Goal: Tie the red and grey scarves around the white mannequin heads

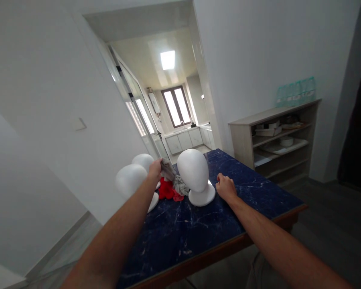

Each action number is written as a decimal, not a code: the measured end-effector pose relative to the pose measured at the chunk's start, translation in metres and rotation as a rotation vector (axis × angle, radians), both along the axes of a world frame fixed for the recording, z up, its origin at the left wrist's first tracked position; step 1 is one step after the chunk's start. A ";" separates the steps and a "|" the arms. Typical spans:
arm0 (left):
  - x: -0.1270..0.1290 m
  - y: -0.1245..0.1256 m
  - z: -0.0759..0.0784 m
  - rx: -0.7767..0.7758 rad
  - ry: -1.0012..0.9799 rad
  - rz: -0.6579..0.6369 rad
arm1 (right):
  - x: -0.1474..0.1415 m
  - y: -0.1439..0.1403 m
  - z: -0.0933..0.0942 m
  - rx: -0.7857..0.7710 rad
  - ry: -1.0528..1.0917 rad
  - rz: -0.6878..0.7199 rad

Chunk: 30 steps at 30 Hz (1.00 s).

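Note:
A white foam mannequin head (193,170) stands upright on its round base on a dark blue marbled table (183,237). Two more white heads are to the left, the nearer head (130,180) partly covered by my left forearm and the farther head (142,159) behind it. My left hand (155,169) pinches a grey cloth (167,168) and lifts it above a small pile. In that pile lie a red cloth (166,189) and a pale grey-green crumpled cloth (180,185). Just right of the middle head, my right hand (226,188) has loosely bent fingers and no visible object.
Against the right wall stands a low wooden shelf (240,138) with trays and boxes inside. Several pale green bottles (296,92) are on top of it. Behind the table, a doorway with a glass door (135,100) leads to a kitchen with white cabinets (185,138).

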State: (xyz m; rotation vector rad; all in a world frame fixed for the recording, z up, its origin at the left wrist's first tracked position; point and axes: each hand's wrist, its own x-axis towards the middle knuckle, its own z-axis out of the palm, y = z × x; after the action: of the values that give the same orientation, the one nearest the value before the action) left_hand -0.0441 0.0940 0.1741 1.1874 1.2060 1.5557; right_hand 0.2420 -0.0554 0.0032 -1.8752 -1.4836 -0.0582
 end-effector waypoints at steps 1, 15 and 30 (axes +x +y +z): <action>0.000 -0.004 0.015 0.019 -0.002 -0.005 | 0.000 0.000 0.000 0.003 0.006 0.002; -0.020 -0.138 0.153 0.204 -0.005 -0.541 | 0.009 -0.009 0.013 0.241 0.304 -0.032; 0.081 -0.288 0.177 0.381 -0.067 -0.869 | -0.111 -0.139 0.171 0.549 0.711 0.740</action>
State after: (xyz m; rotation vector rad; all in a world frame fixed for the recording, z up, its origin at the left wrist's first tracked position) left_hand 0.0364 -0.1941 0.3511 1.5961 0.2414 1.1381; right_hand 0.1314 -0.1939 0.1747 -0.7145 -1.3562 0.4558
